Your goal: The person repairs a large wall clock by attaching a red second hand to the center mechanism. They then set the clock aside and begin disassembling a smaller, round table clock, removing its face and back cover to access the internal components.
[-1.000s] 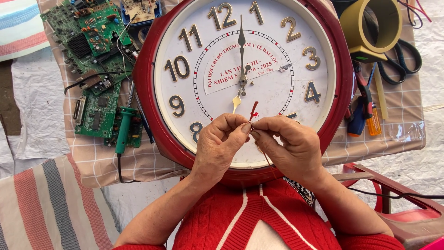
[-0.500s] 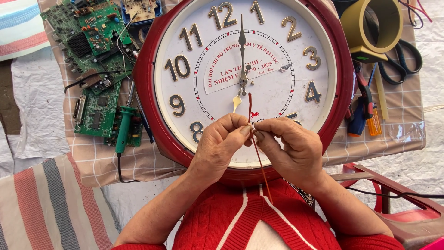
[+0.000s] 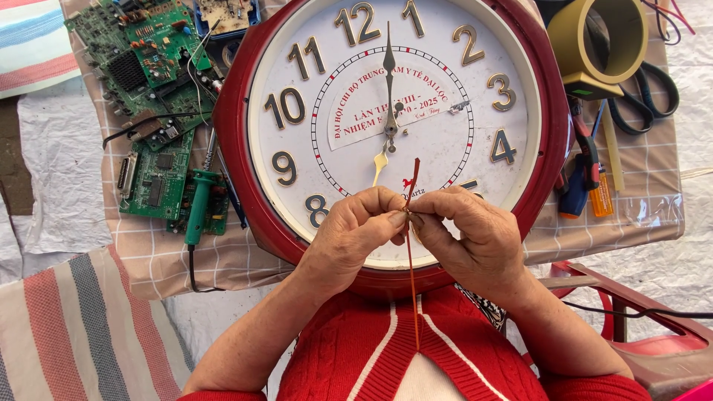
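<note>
Both hands pinch 1 thin red clock hand (image 3: pixel 411 245) over the lower rim of the red wall clock (image 3: pixel 245 200): left hand (image 3: pixel 355 236) and right hand (image 3: pixel 475 236) fingertips meet. Circuit boards (image 3: pixel 152 96) crowd the clock's left edge, scissors (image 3: pixel 645 93) the right.

Left hand (image 3: pixel 356 234) and right hand (image 3: pixel 468 238) meet fingertip to fingertip, both pinching a thin red second hand (image 3: pixel 411 260) held upright between them. Directly beyond the hands lies a red-rimmed wall clock (image 3: pixel 394 126), face up. Green circuit boards (image 3: pixel 152 111) lie to the left hand's outer side; a tape roll (image 3: pixel 598 37) and scissors (image 3: pixel 646 93) lie beyond the right hand.
</note>
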